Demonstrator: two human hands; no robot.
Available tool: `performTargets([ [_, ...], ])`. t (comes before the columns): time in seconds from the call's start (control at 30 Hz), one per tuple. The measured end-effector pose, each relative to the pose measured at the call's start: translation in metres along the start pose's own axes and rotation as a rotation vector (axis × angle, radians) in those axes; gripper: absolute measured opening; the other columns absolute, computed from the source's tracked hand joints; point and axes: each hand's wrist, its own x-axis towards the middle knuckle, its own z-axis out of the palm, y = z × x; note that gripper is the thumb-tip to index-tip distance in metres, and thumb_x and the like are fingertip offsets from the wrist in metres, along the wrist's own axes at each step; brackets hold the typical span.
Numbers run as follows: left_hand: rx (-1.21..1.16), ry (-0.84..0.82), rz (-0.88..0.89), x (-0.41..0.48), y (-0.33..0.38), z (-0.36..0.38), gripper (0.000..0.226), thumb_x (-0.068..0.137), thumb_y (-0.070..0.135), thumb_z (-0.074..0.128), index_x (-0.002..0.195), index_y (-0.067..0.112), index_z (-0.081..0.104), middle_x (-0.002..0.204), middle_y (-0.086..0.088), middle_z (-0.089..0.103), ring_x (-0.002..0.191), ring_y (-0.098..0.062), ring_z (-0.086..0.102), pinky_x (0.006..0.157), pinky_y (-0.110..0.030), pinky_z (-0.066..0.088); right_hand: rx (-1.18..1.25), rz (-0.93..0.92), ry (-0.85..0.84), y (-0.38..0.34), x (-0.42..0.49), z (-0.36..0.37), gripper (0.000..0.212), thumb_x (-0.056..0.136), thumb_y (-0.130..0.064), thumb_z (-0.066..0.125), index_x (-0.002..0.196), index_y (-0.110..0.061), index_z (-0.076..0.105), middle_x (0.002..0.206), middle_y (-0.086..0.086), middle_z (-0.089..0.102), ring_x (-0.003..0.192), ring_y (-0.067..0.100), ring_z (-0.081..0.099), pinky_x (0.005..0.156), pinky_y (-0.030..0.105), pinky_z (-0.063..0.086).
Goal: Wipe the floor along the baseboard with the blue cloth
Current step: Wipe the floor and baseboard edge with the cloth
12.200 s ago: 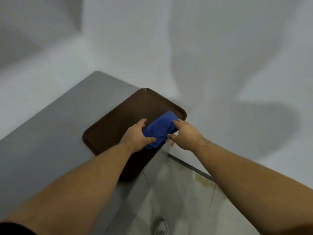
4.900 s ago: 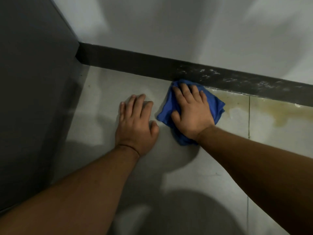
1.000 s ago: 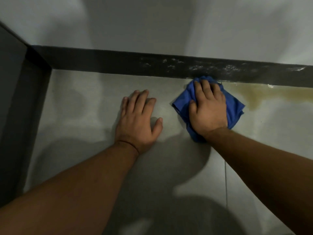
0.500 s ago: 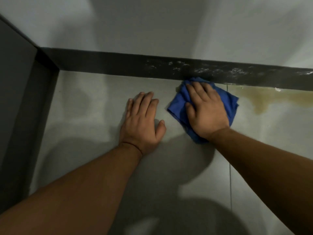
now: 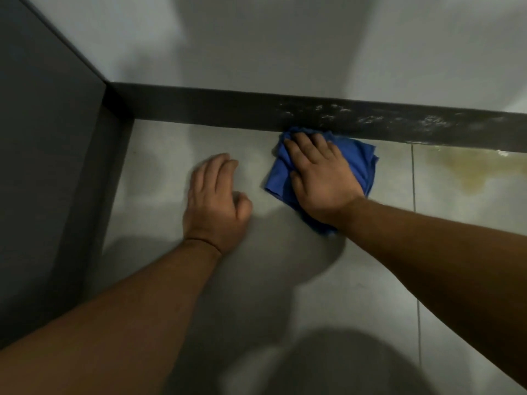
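Observation:
The blue cloth (image 5: 363, 163) lies crumpled on the pale tiled floor (image 5: 285, 280), its far edge touching the dark baseboard (image 5: 199, 108). My right hand (image 5: 319, 178) presses flat on the cloth, fingers pointing at the baseboard. My left hand (image 5: 214, 201) rests palm down on the bare floor just left of the cloth, holding nothing. White scuffs mark the baseboard above and to the right of the cloth.
A dark grey cabinet side (image 5: 48, 166) walls off the left and meets the baseboard in a corner. A yellowish stain (image 5: 467, 169) spreads on the floor at the right, beyond a tile joint (image 5: 413, 178). The white wall (image 5: 256, 38) rises above the baseboard.
My right hand has slid the cloth left along the baseboard, away from the yellow stain. My left hand's fingers have drawn closer together on the floor.

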Motion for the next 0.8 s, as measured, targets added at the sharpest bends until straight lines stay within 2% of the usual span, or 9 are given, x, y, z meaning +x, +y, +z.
performTargets([
  [0.1, 0.008, -0.034, 0.052, 0.000, -0.003, 0.002, 0.058, 0.090, 0.023, 0.044, 0.141, -0.003, 0.056, 0.149, -0.023, 0.055, 0.140, -0.039, 0.050, 0.120, -0.056, 0.035, 0.024, -0.042, -0.012, -0.023, 0.016, 0.005, 0.064, 0.106, -0.042, 0.031, 0.164, -0.020, 0.016, 0.172, 0.005, 0.015, 0.158, 0.031, 0.010, 0.127, 0.048, 0.005],
  [0.23, -0.040, -0.018, 0.045, 0.001, -0.005, -0.001, 0.060, 0.097, 0.031, 0.042, 0.144, -0.005, 0.052, 0.154, -0.025, 0.049, 0.145, -0.040, 0.045, 0.121, -0.061, 0.031, 0.049, -0.134, -0.062, -0.053, 0.039, 0.009, 0.064, 0.105, -0.045, 0.029, 0.164, -0.026, 0.013, 0.172, 0.001, 0.011, 0.159, 0.025, 0.005, 0.125, 0.044, -0.004],
  [0.33, -0.063, -0.013, 0.016, 0.002, -0.004, -0.001, 0.062, 0.097, 0.031, 0.042, 0.147, -0.006, 0.049, 0.157, -0.026, 0.046, 0.147, -0.040, 0.043, 0.122, -0.059, 0.031, 0.044, -0.210, -0.076, -0.064, 0.050, 0.009, 0.064, 0.104, -0.047, 0.028, 0.164, -0.028, 0.015, 0.172, -0.003, 0.013, 0.159, 0.022, 0.005, 0.123, 0.039, -0.008],
  [0.53, -0.043, 0.007, 0.054, 0.002, -0.008, 0.002, 0.057, 0.096, 0.027, 0.044, 0.141, -0.008, 0.055, 0.151, -0.027, 0.052, 0.142, -0.042, 0.049, 0.121, -0.056, 0.034, 0.031, -0.182, -0.037, -0.040, 0.034, 0.005, 0.059, 0.107, -0.045, 0.028, 0.163, -0.026, 0.021, 0.170, -0.001, 0.021, 0.158, 0.022, 0.013, 0.125, 0.039, -0.001],
  [0.67, 0.021, -0.049, 0.046, 0.003, -0.009, 0.003, 0.053, 0.086, 0.022, 0.051, 0.133, 0.000, 0.063, 0.147, -0.022, 0.056, 0.139, -0.040, 0.050, 0.120, -0.056, 0.034, 0.059, -0.083, 0.013, -0.012, 0.008, 0.000, 0.058, 0.106, -0.045, 0.030, 0.161, -0.025, 0.027, 0.169, 0.001, 0.026, 0.157, 0.023, 0.018, 0.127, 0.040, 0.003],
  [0.8, 0.049, -0.141, -0.002, 0.004, -0.007, 0.001, 0.058, 0.084, 0.030, 0.052, 0.138, 0.008, 0.058, 0.153, -0.015, 0.050, 0.144, -0.035, 0.041, 0.121, -0.055, 0.034, 0.154, -0.040, 0.157, 0.011, -0.017, -0.006, 0.049, 0.105, -0.028, 0.049, 0.153, -0.016, 0.047, 0.159, 0.009, 0.045, 0.146, 0.032, 0.037, 0.124, 0.047, 0.026],
])
